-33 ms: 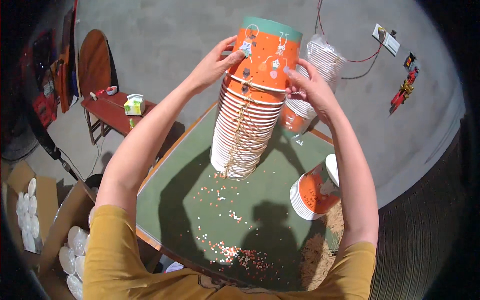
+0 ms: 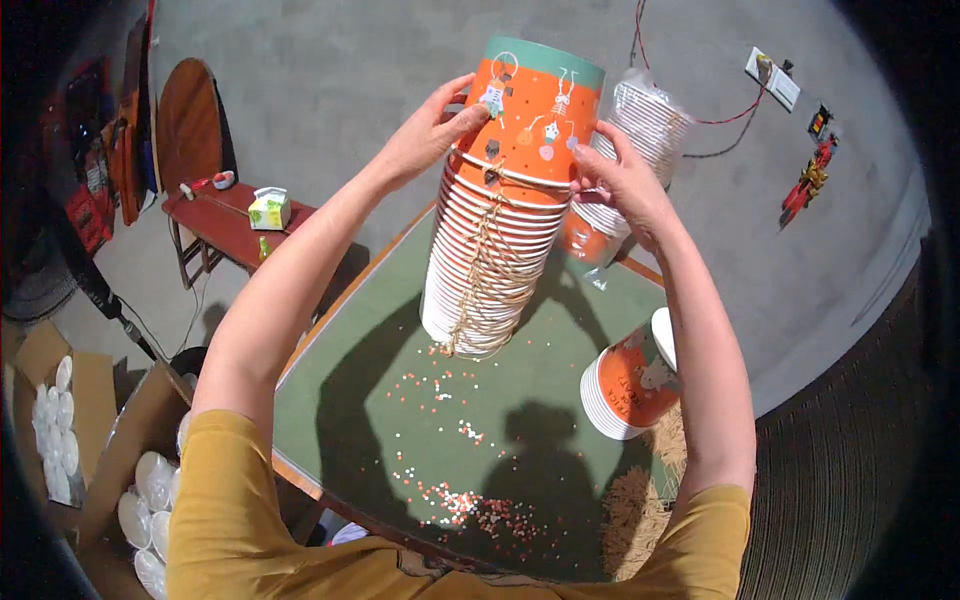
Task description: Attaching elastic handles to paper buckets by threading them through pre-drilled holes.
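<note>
A tall stack of nested paper buckets [image 2: 490, 270] stands upside down on the green tabletop [image 2: 370, 440], its white rims layered and thin tan cord handles hanging down the front. The top paper bucket [image 2: 535, 115] is orange with a teal base band and printed cartoon figures. My left hand [image 2: 445, 125] grips its left side, thumb on the front and fingers partly hidden behind. On the right side my right hand [image 2: 620, 180] is closed around the wall near its rim, fingers bent. The top bucket sits slightly raised over the one below.
Behind the stack stands a plastic-wrapped stack of buckets [image 2: 640, 150]. A shorter bucket stack [image 2: 625, 390] lies on its side at right, beside straw-coloured shredded filler [image 2: 640, 510]. Small red and white foam beads [image 2: 470, 505] are scattered nearby. Cardboard boxes [image 2: 125, 430] of white lids are at lower left.
</note>
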The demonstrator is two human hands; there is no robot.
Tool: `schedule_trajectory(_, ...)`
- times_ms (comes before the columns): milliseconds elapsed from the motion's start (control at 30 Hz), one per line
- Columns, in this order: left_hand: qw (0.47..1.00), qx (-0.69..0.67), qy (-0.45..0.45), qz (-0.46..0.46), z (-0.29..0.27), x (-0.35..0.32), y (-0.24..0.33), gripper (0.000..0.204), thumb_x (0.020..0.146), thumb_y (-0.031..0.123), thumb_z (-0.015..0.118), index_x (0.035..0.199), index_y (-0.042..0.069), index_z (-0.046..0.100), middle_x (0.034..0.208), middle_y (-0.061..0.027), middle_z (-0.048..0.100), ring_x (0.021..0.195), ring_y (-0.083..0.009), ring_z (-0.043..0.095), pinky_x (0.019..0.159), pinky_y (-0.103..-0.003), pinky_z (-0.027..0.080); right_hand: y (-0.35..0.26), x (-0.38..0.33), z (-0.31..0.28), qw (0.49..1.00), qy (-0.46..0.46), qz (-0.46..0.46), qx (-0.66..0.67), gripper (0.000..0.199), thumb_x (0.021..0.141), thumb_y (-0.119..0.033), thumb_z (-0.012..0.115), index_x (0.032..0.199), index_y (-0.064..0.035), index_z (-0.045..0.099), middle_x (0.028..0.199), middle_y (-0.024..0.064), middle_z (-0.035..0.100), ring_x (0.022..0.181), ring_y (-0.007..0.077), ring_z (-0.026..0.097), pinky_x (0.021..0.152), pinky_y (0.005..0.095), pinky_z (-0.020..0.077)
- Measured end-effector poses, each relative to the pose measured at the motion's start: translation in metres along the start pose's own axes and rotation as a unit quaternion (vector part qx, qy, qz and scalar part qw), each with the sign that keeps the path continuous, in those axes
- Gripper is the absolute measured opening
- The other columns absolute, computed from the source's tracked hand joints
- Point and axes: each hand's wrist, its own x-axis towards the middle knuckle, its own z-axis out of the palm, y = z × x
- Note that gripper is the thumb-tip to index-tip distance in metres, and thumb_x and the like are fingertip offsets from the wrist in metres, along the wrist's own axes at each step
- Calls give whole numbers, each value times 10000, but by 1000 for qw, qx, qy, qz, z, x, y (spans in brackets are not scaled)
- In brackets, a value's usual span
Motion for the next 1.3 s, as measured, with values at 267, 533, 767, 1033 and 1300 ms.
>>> schedule_trajectory(267,999,32,31,7,7,-11,-5,664,926,420,560,1436,78,307,1329,-153,458,1135,-220,536,960,-344,432,8,-1,4,1000,-11,10,-4,727,899,-285,632,1427,-49,192,767,36,602,664,94,602,643,270,542)
schedule_trajectory(533,997,48,49,28,17,-11,-10,657,916,397,583,1422,65,325,1302,-150,472,1106,-221,545,935,-340,449,14,-10,-2,1000,-8,23,-17,651,911,-301,612,1420,-92,265,781,15,587,673,79,593,614,236,520)
schedule_trajectory(767,976,90,164,114,6,-42,-23,494,939,277,569,1345,29,439,1186,-123,534,1051,-185,551,894,-301,454,22,-58,-32,994,-22,-34,-103,624,902,-264,612,1409,-75,300,856,111,605,594,126,612,513,239,505)
schedule_trajectory(1033,989,129,48,55,131,-195,-8,230,887,82,556,1106,13,539,1029,-94,559,948,-194,551,870,-303,428,87,-203,-78,818,54,49,-571,291,845,-277,638,955,-14,579,945,178,594,896,377,579,791,459,469)
schedule_trajectory(1300,964,-9,-123,-235,256,-239,-41,444,909,243,587,1232,-26,443,1016,-101,533,886,-167,534,816,-304,459,89,-205,-97,856,142,-66,-492,183,818,-160,617,842,-14,510,874,164,540,855,360,538,752,446,440)
